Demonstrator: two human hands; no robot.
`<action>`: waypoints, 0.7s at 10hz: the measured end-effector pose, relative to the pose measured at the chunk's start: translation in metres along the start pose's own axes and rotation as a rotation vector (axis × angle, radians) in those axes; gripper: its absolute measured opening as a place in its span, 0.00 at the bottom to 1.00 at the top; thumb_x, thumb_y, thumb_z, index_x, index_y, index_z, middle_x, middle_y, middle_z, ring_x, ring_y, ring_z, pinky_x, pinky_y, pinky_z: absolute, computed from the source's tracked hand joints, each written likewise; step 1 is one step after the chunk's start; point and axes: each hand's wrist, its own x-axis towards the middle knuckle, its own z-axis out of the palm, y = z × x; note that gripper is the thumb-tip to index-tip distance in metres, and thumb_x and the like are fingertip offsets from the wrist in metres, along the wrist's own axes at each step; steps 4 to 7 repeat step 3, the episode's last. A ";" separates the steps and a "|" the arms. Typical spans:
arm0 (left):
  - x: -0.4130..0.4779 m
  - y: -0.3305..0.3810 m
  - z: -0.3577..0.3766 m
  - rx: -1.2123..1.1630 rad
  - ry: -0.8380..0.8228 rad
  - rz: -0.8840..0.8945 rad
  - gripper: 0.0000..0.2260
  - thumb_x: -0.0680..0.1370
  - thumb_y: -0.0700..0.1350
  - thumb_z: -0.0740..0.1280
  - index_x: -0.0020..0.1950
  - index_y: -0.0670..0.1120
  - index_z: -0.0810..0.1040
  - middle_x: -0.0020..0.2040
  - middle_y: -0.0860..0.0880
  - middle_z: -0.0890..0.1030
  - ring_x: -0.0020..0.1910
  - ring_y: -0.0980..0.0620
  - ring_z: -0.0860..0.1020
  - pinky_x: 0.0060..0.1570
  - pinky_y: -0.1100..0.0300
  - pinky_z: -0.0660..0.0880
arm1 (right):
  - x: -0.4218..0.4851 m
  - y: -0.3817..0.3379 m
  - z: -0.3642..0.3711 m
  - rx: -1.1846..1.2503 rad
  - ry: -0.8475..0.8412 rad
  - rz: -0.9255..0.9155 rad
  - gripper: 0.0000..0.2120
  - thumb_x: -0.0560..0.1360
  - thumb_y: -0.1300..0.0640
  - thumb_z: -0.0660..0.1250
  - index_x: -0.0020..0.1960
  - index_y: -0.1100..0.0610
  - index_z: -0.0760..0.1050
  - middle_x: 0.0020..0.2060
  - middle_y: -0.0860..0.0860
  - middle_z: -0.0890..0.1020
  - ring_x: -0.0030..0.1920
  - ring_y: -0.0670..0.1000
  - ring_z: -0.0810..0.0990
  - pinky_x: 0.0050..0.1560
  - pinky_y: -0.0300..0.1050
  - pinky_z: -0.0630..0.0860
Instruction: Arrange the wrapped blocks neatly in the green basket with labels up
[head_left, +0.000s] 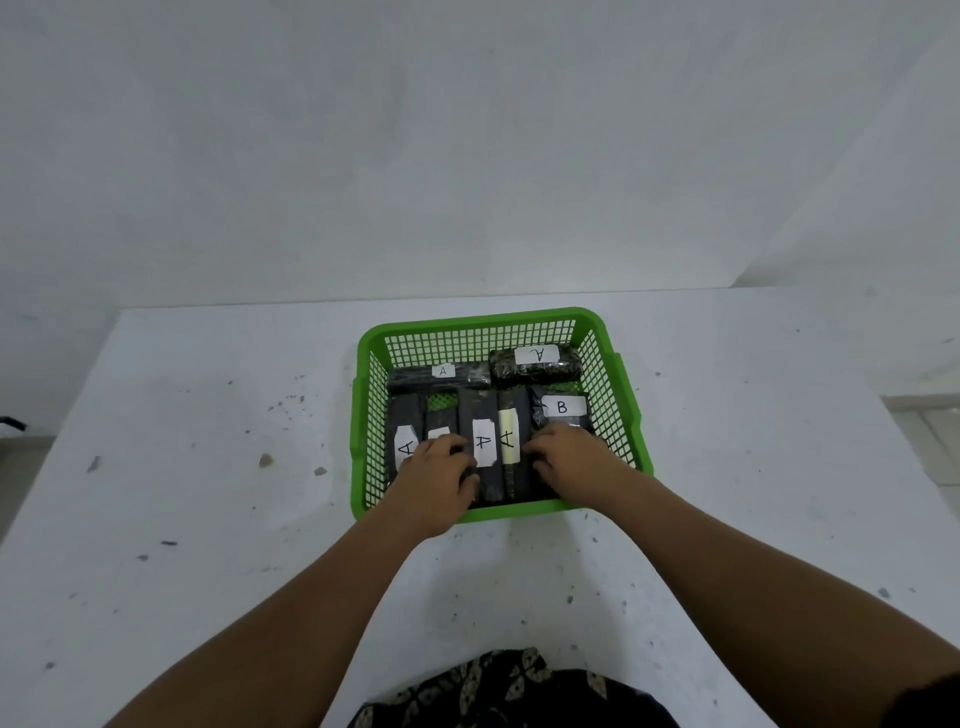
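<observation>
Hands first: we see both reaching into the green basket, which sits on the white table near its far edge. Our left hand lies palm down over the near part of the second block from the left, fingers curled along its right side against the neighbouring block; it presses rather than lifts, and we cannot tell whether it truly grips. Our right hand rests, fingers bent, on the near end of the block labelled B, covering most of it, so its hold is likewise unclear to us.

Inside the basket we count seven dark wrapped blocks. Two lie crosswise along the far wall: a flat one with a small A label at the left, and a glossy one with a larger A label at the right. Five stand lengthwise in the near row. From the left: one with an A label, the one under our left hand with a label mostly hidden, one with a white A label, one with a pale yellowish A label, then B. Green mesh shows in a gap beyond the second block.

A patterned dark garment fills the bottom edge.
</observation>
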 end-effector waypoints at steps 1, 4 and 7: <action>-0.002 0.002 -0.006 -0.011 0.029 -0.026 0.13 0.79 0.50 0.58 0.59 0.48 0.76 0.68 0.47 0.69 0.67 0.43 0.65 0.64 0.46 0.66 | -0.005 -0.001 -0.015 0.069 0.042 0.027 0.15 0.76 0.53 0.61 0.62 0.52 0.74 0.61 0.54 0.75 0.57 0.56 0.74 0.58 0.54 0.73; 0.009 0.005 -0.048 -0.027 0.144 -0.059 0.14 0.78 0.50 0.60 0.62 0.49 0.75 0.66 0.45 0.70 0.66 0.42 0.65 0.66 0.47 0.64 | -0.007 -0.011 -0.072 0.169 0.222 -0.005 0.15 0.77 0.52 0.61 0.62 0.55 0.75 0.60 0.54 0.75 0.59 0.55 0.74 0.60 0.53 0.72; 0.009 0.005 -0.048 -0.027 0.144 -0.059 0.14 0.78 0.50 0.60 0.62 0.49 0.75 0.66 0.45 0.70 0.66 0.42 0.65 0.66 0.47 0.64 | -0.007 -0.011 -0.072 0.169 0.222 -0.005 0.15 0.77 0.52 0.61 0.62 0.55 0.75 0.60 0.54 0.75 0.59 0.55 0.74 0.60 0.53 0.72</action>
